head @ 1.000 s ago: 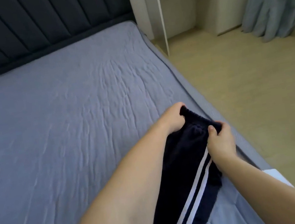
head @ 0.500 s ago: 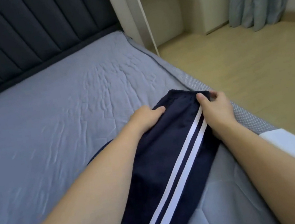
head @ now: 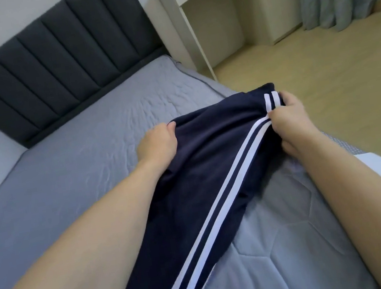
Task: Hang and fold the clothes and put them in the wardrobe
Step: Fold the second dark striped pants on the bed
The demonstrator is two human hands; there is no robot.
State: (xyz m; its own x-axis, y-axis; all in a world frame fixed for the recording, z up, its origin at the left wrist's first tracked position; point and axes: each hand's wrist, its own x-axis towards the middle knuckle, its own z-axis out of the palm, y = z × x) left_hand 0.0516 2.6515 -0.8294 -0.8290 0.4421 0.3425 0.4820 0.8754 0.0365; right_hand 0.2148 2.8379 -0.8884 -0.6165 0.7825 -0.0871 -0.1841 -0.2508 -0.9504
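Lifted off the bed [head: 71, 189] since before, the navy trousers [head: 203, 167] are gripped taut by both hands, left hand [head: 158, 144] and right hand [head: 288, 117], apparently for folding.

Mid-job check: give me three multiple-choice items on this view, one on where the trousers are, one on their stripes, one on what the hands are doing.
1. Where do the navy trousers lie?
A. on the floor
B. on the grey bed, near its right edge
C. on the white desk

2. How many white stripes run down the side?
A. one
B. two
C. four

3. What are the hands doing?
A. both grip the cloth at its far end
B. only the left grips
C. both are off it

Key: 1 B, the cloth stretches over the sheet beside the floor. 2 B, two parallel white bands show. 3 A, the left hand and right hand each hold bunched fabric.
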